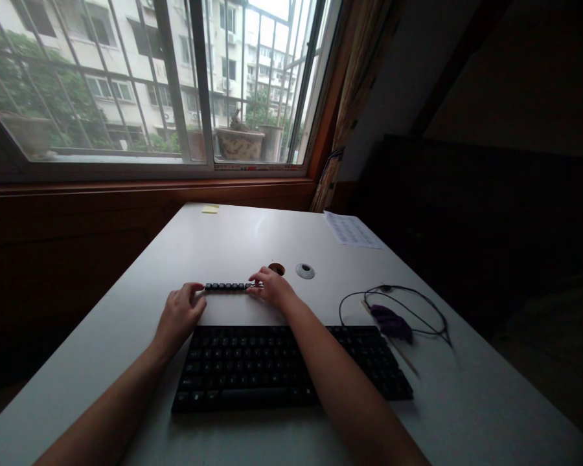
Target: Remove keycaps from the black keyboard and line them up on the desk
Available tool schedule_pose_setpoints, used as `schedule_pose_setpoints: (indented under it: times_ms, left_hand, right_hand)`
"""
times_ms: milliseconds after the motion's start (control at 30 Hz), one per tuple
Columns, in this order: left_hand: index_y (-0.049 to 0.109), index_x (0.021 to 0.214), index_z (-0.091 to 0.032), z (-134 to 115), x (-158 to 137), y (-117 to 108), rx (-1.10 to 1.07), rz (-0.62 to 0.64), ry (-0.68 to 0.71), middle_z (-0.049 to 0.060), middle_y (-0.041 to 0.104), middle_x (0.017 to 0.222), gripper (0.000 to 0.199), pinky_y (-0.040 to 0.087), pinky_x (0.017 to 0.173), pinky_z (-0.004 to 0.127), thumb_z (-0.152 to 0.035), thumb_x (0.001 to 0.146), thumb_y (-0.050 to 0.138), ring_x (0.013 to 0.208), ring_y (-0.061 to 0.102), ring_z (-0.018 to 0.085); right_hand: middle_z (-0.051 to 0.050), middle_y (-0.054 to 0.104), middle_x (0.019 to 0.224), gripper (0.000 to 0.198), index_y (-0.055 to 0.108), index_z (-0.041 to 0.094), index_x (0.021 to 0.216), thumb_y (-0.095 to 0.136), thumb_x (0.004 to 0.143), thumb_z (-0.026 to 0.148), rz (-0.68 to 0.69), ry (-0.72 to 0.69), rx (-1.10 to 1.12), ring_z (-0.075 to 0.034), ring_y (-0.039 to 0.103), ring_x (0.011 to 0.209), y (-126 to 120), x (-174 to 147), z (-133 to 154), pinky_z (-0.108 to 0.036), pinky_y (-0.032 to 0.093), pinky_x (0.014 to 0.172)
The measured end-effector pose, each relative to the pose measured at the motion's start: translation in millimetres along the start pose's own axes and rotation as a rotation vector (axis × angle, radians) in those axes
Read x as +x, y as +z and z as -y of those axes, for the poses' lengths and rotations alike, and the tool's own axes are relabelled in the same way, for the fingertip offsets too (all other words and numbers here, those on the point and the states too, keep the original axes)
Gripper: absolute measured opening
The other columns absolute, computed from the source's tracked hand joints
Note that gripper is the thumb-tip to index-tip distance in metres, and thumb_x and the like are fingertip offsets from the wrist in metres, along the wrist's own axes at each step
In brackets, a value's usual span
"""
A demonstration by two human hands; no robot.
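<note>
A short straight row of black keycaps point(226, 287) lies on the white table behind a black keyboard point(252, 366). At the row's left end is my left hand point(179, 314), its index fingertip against the end keycap and its thumb apart, open. My right hand point(272, 287) is at the other end, thumb and fingertips closed around the last keycap and partly covering it. My right forearm crosses over the keyboard and hides some of its keys.
On the white table point(126, 317), a black cable point(432, 304) loops at the right beside a dark purple cloth-like item point(392, 322) and a thin stick point(405, 359). Behind are a round grommet point(305, 270), a hole point(276, 268), printed paper point(352, 230) and yellow sticky notes point(210, 209).
</note>
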State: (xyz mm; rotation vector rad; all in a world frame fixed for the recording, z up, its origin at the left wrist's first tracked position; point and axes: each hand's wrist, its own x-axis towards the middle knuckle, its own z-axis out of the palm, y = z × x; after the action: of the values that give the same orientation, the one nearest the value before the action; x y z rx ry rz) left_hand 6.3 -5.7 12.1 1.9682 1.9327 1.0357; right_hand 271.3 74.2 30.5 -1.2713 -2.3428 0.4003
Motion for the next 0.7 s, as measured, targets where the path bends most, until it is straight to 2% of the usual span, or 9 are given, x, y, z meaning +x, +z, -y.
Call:
schedule_pose_setpoints:
  times_ms: [267,700]
  left_hand:
    - [0.06,0.11,-0.02,-2.9,-1.2,-1.2,0.0,-0.008,0.006,0.008,0.065,0.097,0.029,0.049,0.088,0.041,-0.031,0.084,0.053,0.097,0.06,0.028]
    - [0.061,0.11,-0.019,-5.7,-1.3,-3.1,0.003,-0.003,0.006,0.009,0.065,0.098,0.029,0.049,0.087,0.041,-0.031,0.084,0.053,0.096,0.059,0.028]
  right_hand:
    - [-0.003,0.064,0.102,0.022,0.073,0.023,0.102,0.072,0.084,0.034,0.011,-0.019,-0.008,-0.013,0.064,0.084,2.3,0.6,0.1,-0.024,0.047,0.075]
    - [-0.003,0.064,0.103,0.022,0.072,0.023,0.104,0.071,0.085,0.034,0.018,-0.018,-0.015,-0.013,0.065,0.085,1.9,0.5,2.0,-0.024,0.048,0.076]
